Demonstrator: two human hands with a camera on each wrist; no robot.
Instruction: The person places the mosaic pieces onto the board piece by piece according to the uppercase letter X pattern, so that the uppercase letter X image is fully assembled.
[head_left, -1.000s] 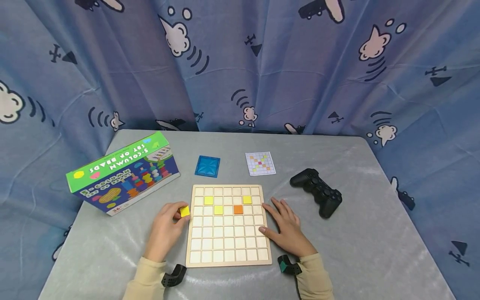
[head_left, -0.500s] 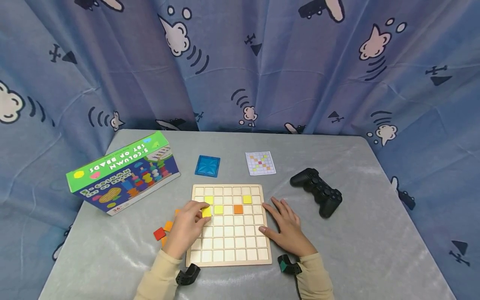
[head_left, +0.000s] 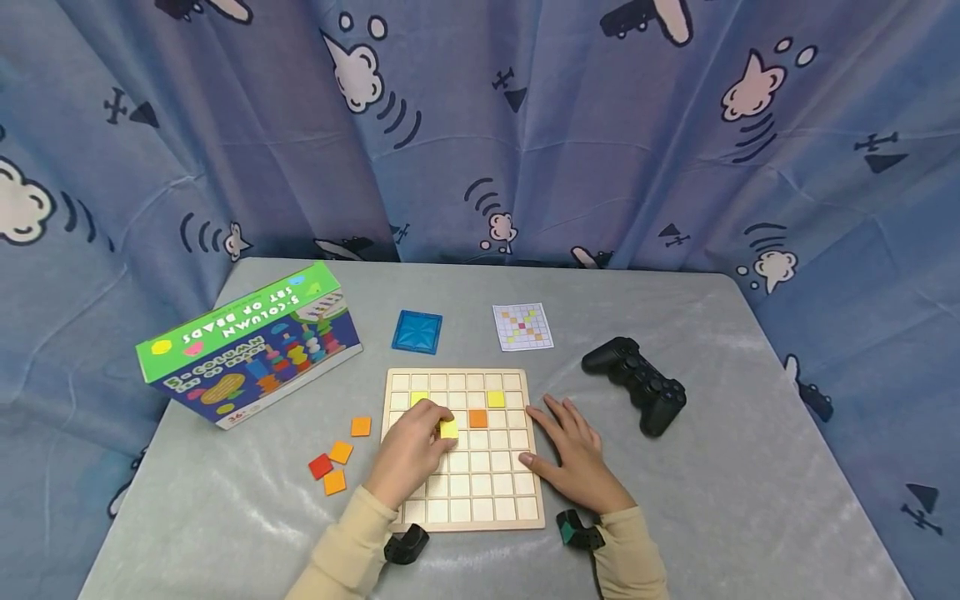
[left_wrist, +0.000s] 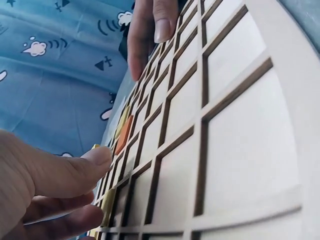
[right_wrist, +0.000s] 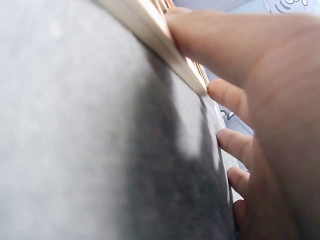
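Here's the yellow tile [head_left: 448,428], pinched in the left hand [head_left: 407,447] over the grid board [head_left: 480,486], just left of the orange tile [head_left: 477,418], and a slightly twisted grip could leave it straddling a divider! The right hand [head_left: 573,462], fingers spread, touches the board's right edge; should that brace slacken, a firm press might skid everything across the tabletop [head_left: 720,508].
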